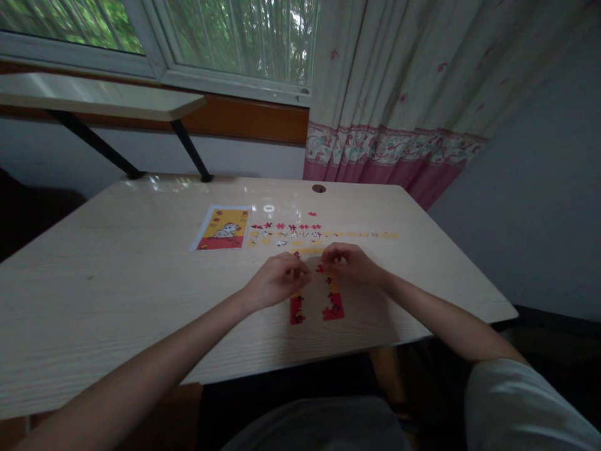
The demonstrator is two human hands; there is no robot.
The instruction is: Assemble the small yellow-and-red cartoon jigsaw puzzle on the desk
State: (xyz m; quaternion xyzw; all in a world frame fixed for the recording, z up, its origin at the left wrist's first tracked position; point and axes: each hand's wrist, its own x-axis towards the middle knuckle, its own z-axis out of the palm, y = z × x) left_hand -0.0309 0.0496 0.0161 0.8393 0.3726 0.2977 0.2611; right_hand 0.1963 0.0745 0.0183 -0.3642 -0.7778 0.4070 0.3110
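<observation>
My left hand [280,279] hovers over the left side of a partly joined jigsaw puzzle, its fingers curled inward and the tips near each other. Opposite it, my right hand [350,262] is bent over the upper right side, thumb and fingers drawn together. Whatever either hand may hold is too small to make out. A red puzzle piece [320,268] shows just below the right fingertips. Red and yellow border pieces form a left strip [297,310], a right strip [334,307] and a yellow top strip [307,251], partly covered by my hands.
Loose puzzle pieces [280,226] lie in rows beyond my hands, red behind, yellow and white nearer. One red piece [312,214] sits apart. Left of them is a picture sheet [223,228] with a white animal. The wooden desk [141,282] has a raised shelf [103,97] at back left.
</observation>
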